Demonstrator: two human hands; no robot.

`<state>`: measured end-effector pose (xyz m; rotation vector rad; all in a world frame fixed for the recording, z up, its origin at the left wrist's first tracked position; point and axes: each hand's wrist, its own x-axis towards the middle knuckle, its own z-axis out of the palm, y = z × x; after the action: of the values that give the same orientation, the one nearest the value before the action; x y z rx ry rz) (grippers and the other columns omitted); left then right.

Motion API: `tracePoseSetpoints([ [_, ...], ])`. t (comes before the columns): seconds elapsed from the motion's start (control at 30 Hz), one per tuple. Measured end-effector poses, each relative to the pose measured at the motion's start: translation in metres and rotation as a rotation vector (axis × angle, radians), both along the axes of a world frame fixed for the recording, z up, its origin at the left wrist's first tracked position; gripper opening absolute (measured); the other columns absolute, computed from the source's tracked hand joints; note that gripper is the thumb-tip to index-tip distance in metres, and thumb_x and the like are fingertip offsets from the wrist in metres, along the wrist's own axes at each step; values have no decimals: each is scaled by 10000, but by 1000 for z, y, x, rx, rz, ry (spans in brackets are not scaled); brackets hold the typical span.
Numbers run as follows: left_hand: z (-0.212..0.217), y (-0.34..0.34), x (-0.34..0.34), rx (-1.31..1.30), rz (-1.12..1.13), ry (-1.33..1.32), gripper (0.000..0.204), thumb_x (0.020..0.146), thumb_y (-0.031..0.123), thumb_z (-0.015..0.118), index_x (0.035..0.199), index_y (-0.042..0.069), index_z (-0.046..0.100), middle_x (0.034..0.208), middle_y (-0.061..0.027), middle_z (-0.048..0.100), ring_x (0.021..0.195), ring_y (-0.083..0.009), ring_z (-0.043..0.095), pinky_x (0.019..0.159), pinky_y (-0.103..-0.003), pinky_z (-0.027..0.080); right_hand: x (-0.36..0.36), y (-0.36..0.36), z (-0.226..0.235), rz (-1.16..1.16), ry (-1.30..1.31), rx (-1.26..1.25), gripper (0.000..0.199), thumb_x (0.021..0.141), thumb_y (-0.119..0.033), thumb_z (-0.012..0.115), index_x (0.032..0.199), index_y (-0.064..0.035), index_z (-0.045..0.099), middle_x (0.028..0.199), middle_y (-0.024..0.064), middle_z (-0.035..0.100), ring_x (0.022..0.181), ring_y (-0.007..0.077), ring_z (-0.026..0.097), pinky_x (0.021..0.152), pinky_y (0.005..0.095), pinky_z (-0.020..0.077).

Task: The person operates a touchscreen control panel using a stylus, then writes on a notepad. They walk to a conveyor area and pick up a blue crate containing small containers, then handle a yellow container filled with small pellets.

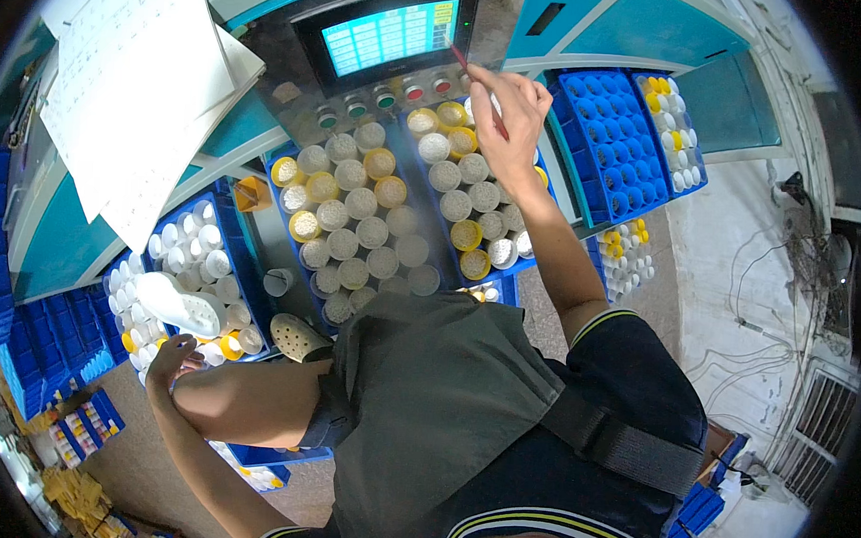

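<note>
My right hand [509,112] is closed round a thin red pen [496,124], raised in front of the touch screen [389,35]. The pen's upper tip points at the yellow column on the screen's right side. Low at the left, my left hand [173,355] is beside my bare knee, its fingers partly hidden. Just above it is a smooth white plastic piece [171,299] with a speckled end; I cannot tell whether the hand touches it. Between my arms stand two blue trays of round cups [361,204] filled with white granules, some cups yellow-rimmed.
Red and green buttons [413,93] line the panel under the screen. Written sheets [133,88] hang at upper left. A blue tray with round holes [608,142] stands right. More white and yellow cups [193,247] fill a tray at left. A beige perforated clog [298,338] shows below.
</note>
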<state>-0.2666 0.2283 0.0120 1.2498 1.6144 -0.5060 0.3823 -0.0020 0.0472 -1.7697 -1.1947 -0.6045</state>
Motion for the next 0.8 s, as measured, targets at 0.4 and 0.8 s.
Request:
tracePoseSetpoints([
  [0.4,1,-1,1,13,-10,6,543,1027,351,625,1445,27,505,1072,-184,737,869,-220,733,772,-329,596,1,4,2,6,-11,-5,204,914,-128,725,1107,-87,774,960,-1,763,966,160,647,967,360,333],
  [0.8,-8,7,-11,-11,-49,38,568,1002,401,662,1439,65,525,1087,-139,735,922,-192,707,754,-327,581,1,-3,-5,3,41,-49,197,899,-140,741,1089,-95,763,964,52,740,980,210,651,977,395,340],
])
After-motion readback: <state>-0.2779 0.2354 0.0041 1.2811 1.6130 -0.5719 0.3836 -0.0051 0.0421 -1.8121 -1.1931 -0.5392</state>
